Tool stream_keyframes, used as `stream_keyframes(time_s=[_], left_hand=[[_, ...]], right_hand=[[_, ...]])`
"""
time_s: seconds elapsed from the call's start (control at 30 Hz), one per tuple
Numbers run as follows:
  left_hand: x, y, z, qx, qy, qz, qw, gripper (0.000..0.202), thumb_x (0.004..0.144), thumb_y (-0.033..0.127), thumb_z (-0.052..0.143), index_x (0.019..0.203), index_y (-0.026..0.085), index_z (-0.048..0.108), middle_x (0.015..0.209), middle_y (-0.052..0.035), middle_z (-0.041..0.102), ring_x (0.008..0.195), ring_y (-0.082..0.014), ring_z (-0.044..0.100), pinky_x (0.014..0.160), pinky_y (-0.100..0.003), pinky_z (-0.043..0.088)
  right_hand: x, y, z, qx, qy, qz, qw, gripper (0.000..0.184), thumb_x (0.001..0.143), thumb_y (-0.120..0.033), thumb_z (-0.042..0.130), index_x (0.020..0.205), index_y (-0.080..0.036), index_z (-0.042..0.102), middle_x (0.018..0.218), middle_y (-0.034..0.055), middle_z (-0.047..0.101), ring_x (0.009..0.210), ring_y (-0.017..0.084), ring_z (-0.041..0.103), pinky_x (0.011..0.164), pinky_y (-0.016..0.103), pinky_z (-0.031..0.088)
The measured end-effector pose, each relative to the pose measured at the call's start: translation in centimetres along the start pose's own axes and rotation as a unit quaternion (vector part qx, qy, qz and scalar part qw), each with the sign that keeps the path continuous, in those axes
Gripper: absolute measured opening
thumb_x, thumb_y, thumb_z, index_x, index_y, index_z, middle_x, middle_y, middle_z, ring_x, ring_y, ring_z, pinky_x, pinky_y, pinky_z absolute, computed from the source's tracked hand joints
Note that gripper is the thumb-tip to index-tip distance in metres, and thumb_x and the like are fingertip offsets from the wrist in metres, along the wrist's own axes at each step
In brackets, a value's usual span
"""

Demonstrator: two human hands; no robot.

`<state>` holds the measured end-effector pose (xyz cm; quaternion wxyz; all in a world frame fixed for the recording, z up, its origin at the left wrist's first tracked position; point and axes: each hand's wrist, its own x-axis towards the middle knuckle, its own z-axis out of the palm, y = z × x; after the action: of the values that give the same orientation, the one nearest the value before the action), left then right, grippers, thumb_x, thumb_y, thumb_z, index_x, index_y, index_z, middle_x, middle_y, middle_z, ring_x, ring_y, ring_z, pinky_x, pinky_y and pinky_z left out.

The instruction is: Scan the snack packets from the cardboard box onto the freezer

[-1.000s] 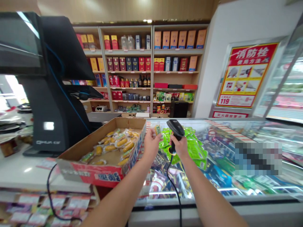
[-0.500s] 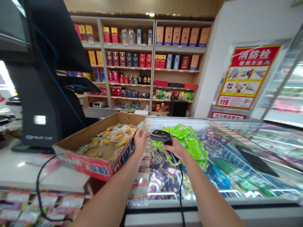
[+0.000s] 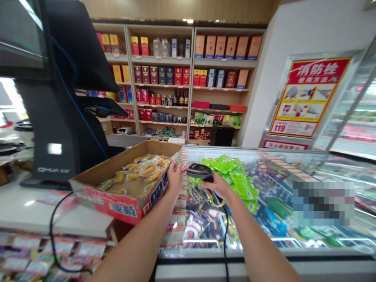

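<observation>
My left hand (image 3: 175, 177) is closed on a small clear snack packet (image 3: 178, 158) at the right rim of an open cardboard box (image 3: 110, 209). Inside that box lie several plastic-wrapped yellow snacks (image 3: 148, 170). In my right hand (image 3: 219, 185) is a black barcode scanner (image 3: 199, 170), its head turned left toward the packet, with a reddish glow between them. From the scanner's grip a black cable hangs down past the freezer's front edge. Bright green packets (image 3: 232, 172) lie on the freezer glass just beyond my right hand.
A glass-topped chest freezer (image 3: 202, 243) full of packaged goods spans the right. On the left counter (image 3: 73, 219) stands a large dark checkout terminal (image 3: 70, 129) with a loose cable. Shelves (image 3: 164, 87) of boxes and bottles line the back, beside a red fire-hydrant poster (image 3: 311, 98).
The view has shifted slightly, so the terminal and box sit a little further right. Both hands keep their hold, and a reddish glow now shows near the packet.
</observation>
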<state>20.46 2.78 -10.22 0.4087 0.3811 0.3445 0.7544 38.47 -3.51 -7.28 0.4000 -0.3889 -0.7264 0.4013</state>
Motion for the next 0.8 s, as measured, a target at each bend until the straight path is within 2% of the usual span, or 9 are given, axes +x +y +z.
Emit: stream_keyframes(time_s=[0.2,0.3,0.37,0.47,0.53,0.6,0.67,0.73,0.8], left_hand=[[-0.3,0.0,0.0,0.031,-0.016,-0.028,0.999,0.021,0.067,0.028,0.073,0.081,0.015,0.065,0.074,-0.0013,0.068,0.071,-0.0148,0.065,0.066,-0.024,0.052],[-0.9,-0.6,0.2,0.120,-0.063,-0.092,0.986,0.021,0.064,0.021,0.076,0.082,0.013,0.067,0.063,-0.0002,0.066,0.059,-0.0151,0.062,0.058,-0.025,0.048],[-1.5,-1.0,0.4,0.198,-0.110,-0.107,0.968,0.018,0.065,0.015,0.074,0.082,0.013,0.068,0.064,-0.0015,0.067,0.061,-0.0172,0.064,0.061,-0.027,0.050],[-2.4,-1.2,0.5,0.371,-0.172,-0.041,0.912,0.013,0.071,0.009,0.067,0.082,0.014,0.069,0.080,-0.0072,0.073,0.087,-0.0222,0.070,0.080,-0.031,0.054],[-3.1,-1.0,0.6,0.454,-0.178,0.020,0.873,0.016,0.071,0.006,0.065,0.083,0.016,0.069,0.102,-0.0121,0.074,0.107,-0.0254,0.067,0.096,-0.036,0.050],[-3.8,-0.3,0.7,0.457,-0.162,0.074,0.871,0.020,0.066,0.003,0.068,0.080,0.017,0.069,0.123,-0.0162,0.069,0.122,-0.0294,0.061,0.106,-0.041,0.044],[-4.6,0.9,0.8,0.425,-0.158,0.130,0.882,0.022,0.062,0.002,0.069,0.075,0.019,0.067,0.133,-0.0183,0.064,0.126,-0.0331,0.058,0.109,-0.044,0.042],[-4.8,3.1,0.7,0.401,-0.173,0.188,0.880,0.018,0.063,0.005,0.069,0.071,0.021,0.066,0.124,-0.0176,0.068,0.116,-0.0334,0.064,0.104,-0.044,0.046],[-3.8,6.3,0.2,0.386,-0.184,0.239,0.872,0.014,0.065,0.011,0.071,0.065,0.023,0.064,0.095,-0.0130,0.075,0.094,-0.0303,0.069,0.092,-0.040,0.050]], right_hand=[[0.2,0.0,-0.1,0.079,0.059,-0.011,0.995,0.020,0.070,-0.036,0.069,0.068,-0.020,0.059,0.045,-0.0032,0.056,0.036,0.012,0.048,0.041,0.024,0.038],[0.4,-0.1,-0.3,0.119,0.130,0.001,0.984,0.025,0.069,-0.041,0.071,0.072,-0.019,0.060,0.049,-0.0025,0.058,0.037,0.012,0.051,0.040,0.025,0.039],[0.5,-0.1,-0.4,0.133,0.169,0.010,0.977,0.027,0.068,-0.042,0.071,0.071,-0.018,0.061,0.049,-0.0022,0.058,0.037,0.012,0.051,0.039,0.025,0.040],[0.5,-0.2,-0.6,0.140,0.199,0.010,0.970,0.027,0.068,-0.043,0.071,0.070,-0.017,0.061,0.049,-0.0019,0.058,0.037,0.012,0.052,0.040,0.025,0.041],[0.5,-0.3,-0.5,0.141,0.205,0.006,0.969,0.028,0.068,-0.043,0.072,0.069,-0.017,0.061,0.049,-0.0018,0.058,0.037,0.012,0.052,0.040,0.025,0.042],[0.5,-0.5,-0.5,0.147,0.206,0.004,0.967,0.028,0.067,-0.043,0.072,0.070,-0.017,0.062,0.050,-0.0016,0.058,0.037,0.012,0.052,0.039,0.025,0.042],[0.6,-0.5,-0.4,0.145,0.206,0.001,0.968,0.028,0.067,-0.043,0.072,0.071,-0.017,0.062,0.050,-0.0013,0.058,0.037,0.012,0.051,0.039,0.025,0.042],[0.6,-0.5,-0.3,0.136,0.206,-0.006,0.969,0.029,0.068,-0.044,0.072,0.069,-0.017,0.062,0.049,-0.0011,0.057,0.037,0.013,0.051,0.039,0.026,0.043],[0.7,-0.4,-0.3,0.130,0.210,-0.011,0.969,0.029,0.068,-0.045,0.072,0.068,-0.018,0.061,0.048,-0.0012,0.056,0.036,0.013,0.051,0.039,0.026,0.042]])
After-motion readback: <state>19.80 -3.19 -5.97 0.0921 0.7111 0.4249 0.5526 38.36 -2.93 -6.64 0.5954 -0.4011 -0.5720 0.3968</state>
